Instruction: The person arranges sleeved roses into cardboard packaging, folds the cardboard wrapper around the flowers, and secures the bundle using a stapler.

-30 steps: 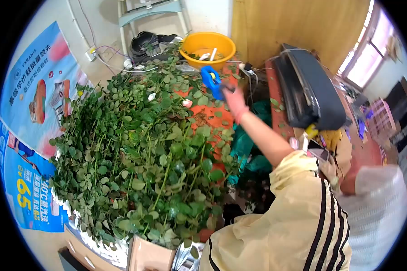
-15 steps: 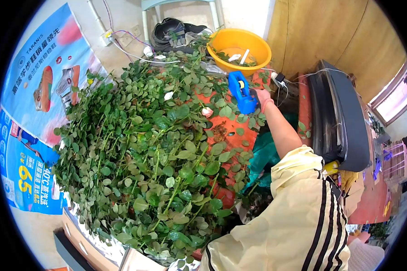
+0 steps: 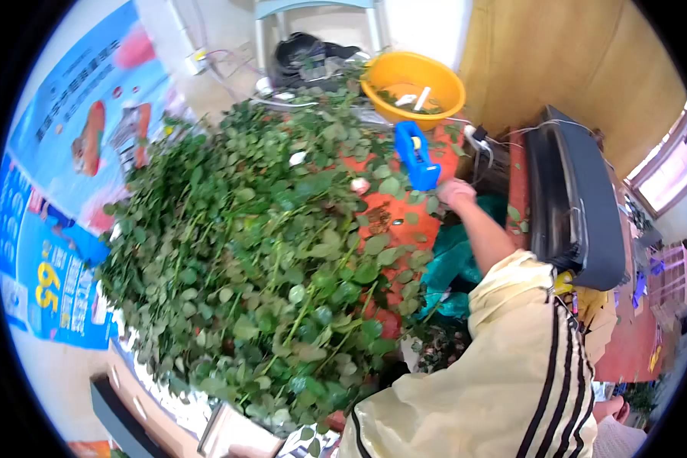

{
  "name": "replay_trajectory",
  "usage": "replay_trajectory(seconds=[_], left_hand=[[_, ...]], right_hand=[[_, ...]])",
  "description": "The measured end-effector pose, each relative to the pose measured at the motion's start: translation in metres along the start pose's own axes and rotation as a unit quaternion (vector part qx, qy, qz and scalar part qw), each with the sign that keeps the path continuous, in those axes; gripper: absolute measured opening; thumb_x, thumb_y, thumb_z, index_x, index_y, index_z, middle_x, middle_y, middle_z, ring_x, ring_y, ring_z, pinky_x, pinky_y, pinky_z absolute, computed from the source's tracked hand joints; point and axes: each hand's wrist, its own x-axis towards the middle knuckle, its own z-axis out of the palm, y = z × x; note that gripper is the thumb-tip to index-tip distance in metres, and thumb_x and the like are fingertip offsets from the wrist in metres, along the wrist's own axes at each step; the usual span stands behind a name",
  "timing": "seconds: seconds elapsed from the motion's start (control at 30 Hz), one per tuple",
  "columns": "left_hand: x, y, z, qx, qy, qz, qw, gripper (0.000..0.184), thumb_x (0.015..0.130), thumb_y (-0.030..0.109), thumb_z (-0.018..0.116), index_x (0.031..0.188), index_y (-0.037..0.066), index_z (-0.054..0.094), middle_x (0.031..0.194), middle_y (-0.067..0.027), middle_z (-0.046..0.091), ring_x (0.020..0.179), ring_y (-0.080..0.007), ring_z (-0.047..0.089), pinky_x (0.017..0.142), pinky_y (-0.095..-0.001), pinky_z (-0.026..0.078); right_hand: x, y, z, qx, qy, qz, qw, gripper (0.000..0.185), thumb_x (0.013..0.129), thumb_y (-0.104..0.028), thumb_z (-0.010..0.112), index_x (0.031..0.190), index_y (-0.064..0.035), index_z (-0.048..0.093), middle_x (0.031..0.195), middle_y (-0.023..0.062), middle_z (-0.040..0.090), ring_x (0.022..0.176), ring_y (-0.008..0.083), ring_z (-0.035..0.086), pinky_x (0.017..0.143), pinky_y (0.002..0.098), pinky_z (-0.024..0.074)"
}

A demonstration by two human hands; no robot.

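My right hand [image 3: 456,191], in a pinkish glove, is over the right edge of the red table surface [image 3: 416,229]. It is just right of and below a blue tape dispenser [image 3: 417,159], with a small gap between them. Its fingers are blurred, so their pose and anything in them are unclear. My left hand does not show. A large heap of leafy green rose stems [image 3: 237,244] spreads over the left and middle. A pale pink bloom [image 3: 359,185] and a white one [image 3: 298,158] lie among the leaves.
An orange basin [image 3: 414,88] with white items and leaves stands behind the dispenser. Dark shoes or bags [image 3: 305,61] lie at the back. On the right are a black case-like object [image 3: 576,198], cables, and a green bag [image 3: 454,263]. Part of another person [image 3: 614,410] shows bottom right.
My right hand, earlier at the blue tape dispenser, now shows apart from it. The camera view has turned, shifting the scene right and then slightly more.
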Motion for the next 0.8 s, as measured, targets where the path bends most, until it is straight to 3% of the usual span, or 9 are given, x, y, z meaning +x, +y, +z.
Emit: replay_trajectory(seconds=[0.07, 0.17, 0.23, 0.27, 0.37, 0.43, 0.5, 0.6, 0.8], left_hand=[[0.002, -0.01, 0.008, 0.011, 0.041, 0.092, 0.995, 0.032, 0.079, 0.022, 0.063, 0.105, 0.003, 0.059, 0.092, -0.0125, 0.06, 0.08, -0.0253, 0.057, 0.074, -0.0374, 0.047], [0.012, -0.019, 0.011, 0.023, 0.119, 0.213, 0.969, 0.033, 0.073, 0.022, 0.066, 0.101, 0.006, 0.06, 0.089, -0.0109, 0.06, 0.08, -0.0274, 0.057, 0.073, -0.0383, 0.046], [0.007, -0.036, 0.01, 0.044, 0.166, 0.231, 0.958, 0.033, 0.07, 0.022, 0.067, 0.099, 0.007, 0.061, 0.087, -0.0098, 0.059, 0.08, -0.0289, 0.057, 0.073, -0.0389, 0.045], [0.0, 0.017, 0.013, 0.088, 0.138, 0.205, 0.965, 0.038, 0.068, 0.026, 0.068, 0.101, 0.008, 0.062, 0.093, -0.0086, 0.058, 0.09, -0.0301, 0.055, 0.081, -0.042, 0.042], [-0.009, 0.022, 0.011, 0.158, 0.197, 0.247, 0.936, 0.039, 0.068, 0.029, 0.069, 0.104, 0.014, 0.063, 0.118, -0.0115, 0.054, 0.117, -0.0332, 0.045, 0.098, -0.0466, 0.033], [-0.005, 0.016, 0.017, 0.111, 0.212, 0.284, 0.928, 0.047, 0.068, 0.028, 0.069, 0.112, 0.014, 0.06, 0.118, -0.0104, 0.053, 0.114, -0.0336, 0.046, 0.097, -0.0463, 0.033], [0.0, 0.004, 0.011, 0.089, 0.208, 0.284, 0.932, 0.048, 0.069, 0.031, 0.069, 0.113, 0.014, 0.059, 0.114, -0.0108, 0.053, 0.111, -0.0325, 0.047, 0.094, -0.0464, 0.034], [0.01, 0.002, 0.007, 0.087, 0.204, 0.26, 0.94, 0.052, 0.071, 0.036, 0.068, 0.116, 0.015, 0.056, 0.11, -0.0111, 0.053, 0.105, -0.0304, 0.048, 0.088, -0.0461, 0.036], [0.029, -0.007, -0.004, 0.092, 0.151, 0.22, 0.959, 0.053, 0.072, 0.041, 0.067, 0.116, 0.015, 0.055, 0.107, -0.011, 0.052, 0.105, -0.0294, 0.048, 0.083, -0.0445, 0.037]], right_hand=[[-0.029, -0.035, -0.038, 0.046, 0.076, -0.052, 0.995, 0.033, 0.081, -0.031, 0.049, 0.094, -0.0065, 0.067, 0.099, 0.0172, 0.065, 0.09, 0.0289, 0.064, 0.079, 0.0392, 0.0502], [-0.108, -0.111, -0.084, 0.152, 0.158, -0.302, 0.928, 0.027, 0.08, -0.018, 0.054, 0.103, -0.0067, 0.06, 0.103, 0.0187, 0.06, 0.095, 0.0299, 0.06, 0.083, 0.0381, 0.0471], [-0.185, -0.157, -0.128, 0.281, 0.116, -0.435, 0.848, 0.03, 0.079, -0.011, 0.056, 0.108, -0.0054, 0.057, 0.111, 0.0177, 0.057, 0.102, 0.0302, 0.057, 0.089, 0.037, 0.044], [-0.218, -0.179, -0.156, 0.344, 0.074, -0.485, 0.8, 0.032, 0.077, -0.008, 0.057, 0.109, -0.004, 0.056, 0.117, 0.0163, 0.055, 0.107, 0.0303, 0.055, 0.094, 0.0364, 0.0419], [-0.35, -0.248, -0.162, 0.155, 0.062, -0.686, 0.708, 0.035, 0.078, -0.012, 0.057, 0.111, -0.0037, 0.054, 0.119, 0.0165, 0.054, 0.112, 0.0298, 0.052, 0.097, 0.0377, 0.0408], [-0.434, -0.293, -0.157, 0.054, 0.015, -0.796, 0.603, 0.036, 0.079, -0.021, 0.058, 0.112, -0.0063, 0.054, 0.12, 0.0167, 0.053, 0.114, 0.0294, 0.051, 0.097, 0.0389, 0.0412], [-0.504, -0.354, -0.131, -0.149, -0.068, -0.794, 0.586, 0.039, 0.082, -0.03, 0.055, 0.115, -0.0085, 0.052, 0.124, 0.014, 0.05, 0.111, 0.029, 0.052, 0.097, 0.0373, 0.0407], [-0.525, -0.417, -0.069, -0.203, 0.059, -0.853, 0.478, 0.029, 0.085, -0.033, 0.05, 0.103, -0.0108, 0.054, 0.094, 0.0074, 0.063, 0.095, 0.0223, 0.06, 0.082, 0.035, 0.0473], [-0.58, -0.469, -0.069, -0.361, -0.022, -0.796, 0.486, 0.023, 0.084, -0.028, 0.051, 0.101, -0.0131, 0.056, 0.089, 0.0094, 0.064, 0.085, 0.0276, 0.063, 0.074, 0.0384, 0.0493]])
